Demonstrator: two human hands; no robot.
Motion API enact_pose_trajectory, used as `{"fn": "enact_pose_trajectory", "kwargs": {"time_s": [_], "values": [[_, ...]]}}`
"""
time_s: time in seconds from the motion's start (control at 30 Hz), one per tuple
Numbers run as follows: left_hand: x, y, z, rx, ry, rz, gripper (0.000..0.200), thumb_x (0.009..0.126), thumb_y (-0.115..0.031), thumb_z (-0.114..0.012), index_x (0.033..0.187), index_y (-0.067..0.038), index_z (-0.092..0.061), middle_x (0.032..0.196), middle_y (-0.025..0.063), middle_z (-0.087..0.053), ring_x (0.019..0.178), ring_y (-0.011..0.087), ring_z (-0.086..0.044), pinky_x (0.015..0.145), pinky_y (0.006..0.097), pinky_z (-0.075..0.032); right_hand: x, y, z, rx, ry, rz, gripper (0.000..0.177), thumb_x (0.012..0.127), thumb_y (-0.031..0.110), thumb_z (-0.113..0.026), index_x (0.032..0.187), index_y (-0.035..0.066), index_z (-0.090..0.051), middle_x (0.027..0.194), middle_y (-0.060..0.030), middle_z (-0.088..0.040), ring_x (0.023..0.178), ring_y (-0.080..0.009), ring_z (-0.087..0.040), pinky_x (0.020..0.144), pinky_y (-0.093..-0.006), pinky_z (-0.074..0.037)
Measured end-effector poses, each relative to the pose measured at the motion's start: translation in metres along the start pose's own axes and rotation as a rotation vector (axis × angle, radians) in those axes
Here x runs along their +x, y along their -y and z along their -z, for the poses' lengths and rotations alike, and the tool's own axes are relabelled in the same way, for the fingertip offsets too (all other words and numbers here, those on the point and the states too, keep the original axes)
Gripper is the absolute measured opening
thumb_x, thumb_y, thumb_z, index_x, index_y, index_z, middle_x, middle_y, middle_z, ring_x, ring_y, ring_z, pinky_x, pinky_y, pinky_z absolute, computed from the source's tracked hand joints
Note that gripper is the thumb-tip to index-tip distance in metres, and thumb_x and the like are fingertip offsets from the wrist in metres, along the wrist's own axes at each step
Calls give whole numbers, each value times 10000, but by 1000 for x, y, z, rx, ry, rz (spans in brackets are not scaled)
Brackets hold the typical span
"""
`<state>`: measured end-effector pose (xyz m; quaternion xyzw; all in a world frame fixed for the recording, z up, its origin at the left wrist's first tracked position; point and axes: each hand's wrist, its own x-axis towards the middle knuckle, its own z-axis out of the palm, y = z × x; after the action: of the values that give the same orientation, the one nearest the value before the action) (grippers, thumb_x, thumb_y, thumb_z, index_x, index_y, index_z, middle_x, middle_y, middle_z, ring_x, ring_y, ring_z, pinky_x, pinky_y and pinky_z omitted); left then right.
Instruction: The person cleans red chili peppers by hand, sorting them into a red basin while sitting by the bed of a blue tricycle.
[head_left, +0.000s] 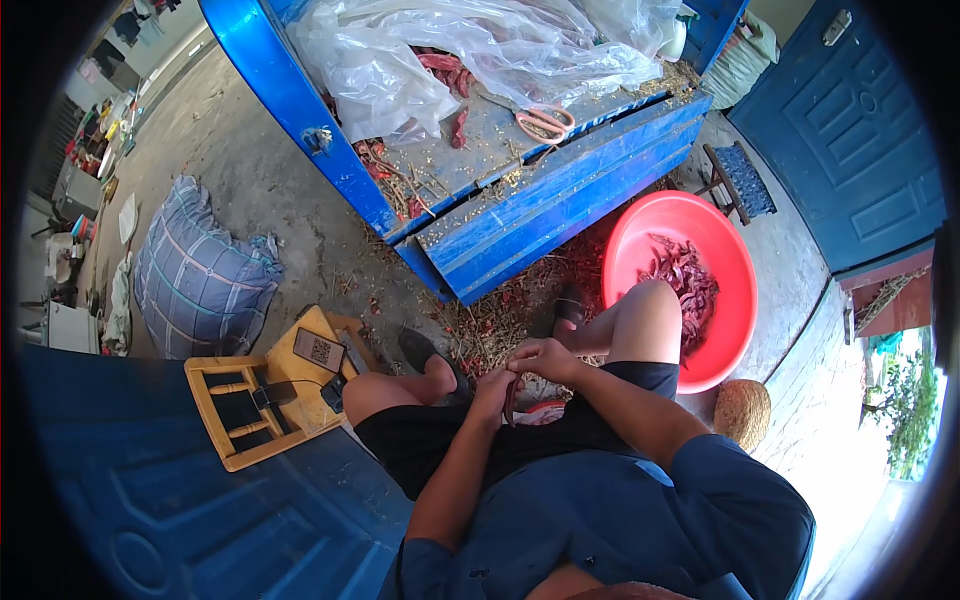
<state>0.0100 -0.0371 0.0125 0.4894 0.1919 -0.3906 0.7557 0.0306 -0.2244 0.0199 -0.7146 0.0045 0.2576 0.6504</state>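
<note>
Over my lap, my left hand is closed around a dark red dried chili pepper, which hangs down from the fingers. My right hand meets it at the chili's upper end, its fingers pinched together; the exact spot they grip is covered. Just below the hands, between my thighs, part of a red-rimmed container shows, mostly hidden. To the right of my knee stands a large pink-red basin with a heap of dried chilies in it.
Ahead is a blue cart bed with clear plastic sheeting, loose chilies and pink-handled scissors. Stems litter the floor. At left are a wooden chair with a phone and a plaid sack; a small stool stands right.
</note>
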Motion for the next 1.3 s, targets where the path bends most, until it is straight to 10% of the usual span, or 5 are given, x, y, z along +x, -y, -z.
{"fn": "enact_pose_trajectory", "kwargs": {"time_s": [0.27, 0.53, 0.8, 1.1, 1.3], "values": [[-11, -27, -11, -58, -44, -14, 117, 940, -162, -492, 944, -82, -577, 730, 34, -615, 572, 119, -566, 506, 248, -450, -4, 11, -30, 798, -195, -317, 154, 951, 211, -654, 972, 59, -674, 837, -23, -673, 738, -137, -633, 749, -316, -526], [-13, -25, -29, -168, 58, 126, 161, 941, -186, -491, 960, -68, -600, 648, -18, -523, 467, 81, -438, 423, 230, -358, -4, 35, 18, -93, -150, -173, 164, 859, 179, -715, 833, 18, -726, 809, -77, -678, 720, -146, -646, 693, -324, -522], [-6, -32, -35, -159, 205, 49, 162, 916, -165, -497, 972, -51, -597, 619, -65, -414, 455, 32, -338, 415, 213, -263, 35, 121, 48, -983, 502, 365, 138, 764, 149, -684, 856, 62, -740, 852, -150, -692, 819, -354, -671, 720, -444, -517], [-12, -29, -40, -77, 267, 6, 154, 899, -122, -506, 934, -12, -608, 574, -88, -392, 436, 3, -307, 408, 200, -230, 61, 149, 29, -1127, 1055, 98, 140, 788, 133, -693, 872, 27, -728, 836, -151, -700, 747, -319, -692, 664, -417, -522], [-25, -51, -30, -144, 288, -57, 153, 901, -104, -494, 942, -5, -603, 586, -83, -409, 442, 2, -321, 409, 188, -248, 48, 153, 55, -490, 705, -291, 161, 889, 171, -724, 872, 11, -723, 794, -58, -695, 716, -125, -679, 639, -268, -539]]}}
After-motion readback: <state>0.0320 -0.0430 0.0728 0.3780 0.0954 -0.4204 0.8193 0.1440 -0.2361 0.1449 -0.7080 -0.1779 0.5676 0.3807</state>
